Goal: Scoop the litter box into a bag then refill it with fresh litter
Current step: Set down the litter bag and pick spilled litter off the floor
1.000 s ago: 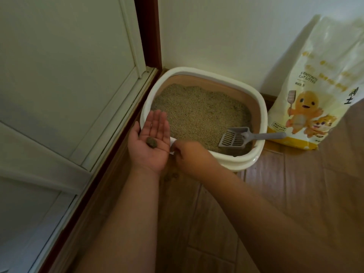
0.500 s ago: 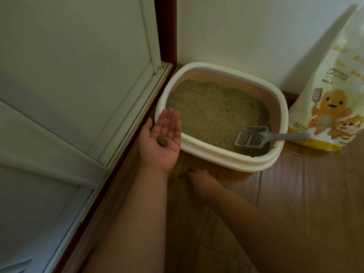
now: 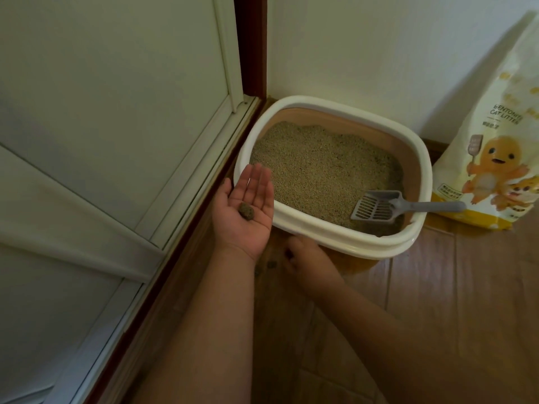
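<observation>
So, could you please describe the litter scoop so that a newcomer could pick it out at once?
Find the white-rimmed litter box in the corner by the wall. In its near right corner lies the grey plastic litter scoop, slotted head on the litter, handle resting over the rim towards the yellow cat litter bag. It is the only grey, slotted thing there.

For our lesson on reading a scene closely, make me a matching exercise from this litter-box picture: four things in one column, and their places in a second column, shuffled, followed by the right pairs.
Things
1. grey scoop
2. dark clump
3. litter bag
4. right hand

Places
A. leaning against the wall, right of the litter box
B. low over the floor in front of the box
C. on the open palm of the left hand
D. head on the litter, handle over the right rim

Pairs: 1-D, 2-C, 3-A, 4-B
</observation>
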